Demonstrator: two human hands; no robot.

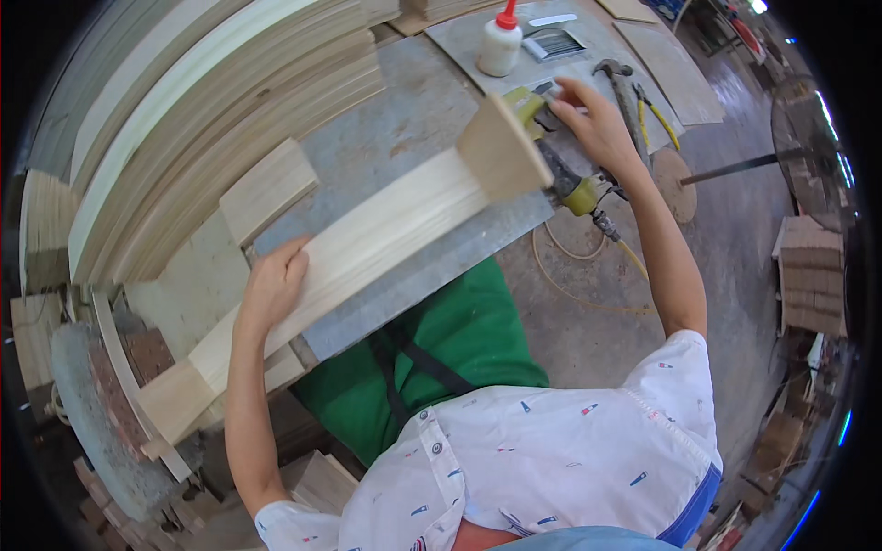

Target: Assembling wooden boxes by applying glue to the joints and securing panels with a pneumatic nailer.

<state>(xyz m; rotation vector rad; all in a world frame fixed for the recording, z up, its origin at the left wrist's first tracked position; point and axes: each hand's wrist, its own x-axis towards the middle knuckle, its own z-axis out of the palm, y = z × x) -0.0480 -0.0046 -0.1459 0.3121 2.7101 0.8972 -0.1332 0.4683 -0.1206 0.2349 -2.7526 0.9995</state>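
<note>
A long pale wooden board (pixel 386 230) lies diagonally over the work table, with an upright end panel (pixel 505 151) at its upper right end and another end piece (pixel 175 399) at its lower left. My left hand (pixel 274 286) grips the board by its edge, thumb on top and fingers closed on it. Beyond the upright panel lies a green and black air nail gun (pixel 581 197), partly hidden by it. At the gun's far side, my right hand (pixel 593 124) has curled fingers around a small greyish-white thing; what it is does not show.
Stacks of curved wooden boards (pixel 248 138) fill the left side, beside a loose wood block (pixel 268 188). A red-capped glue bottle (pixel 501 46), a hammer (pixel 617 78) and yellow-handled pliers (pixel 663 124) lie at the back. A yellow air hose (pixel 634 260) trails off the table.
</note>
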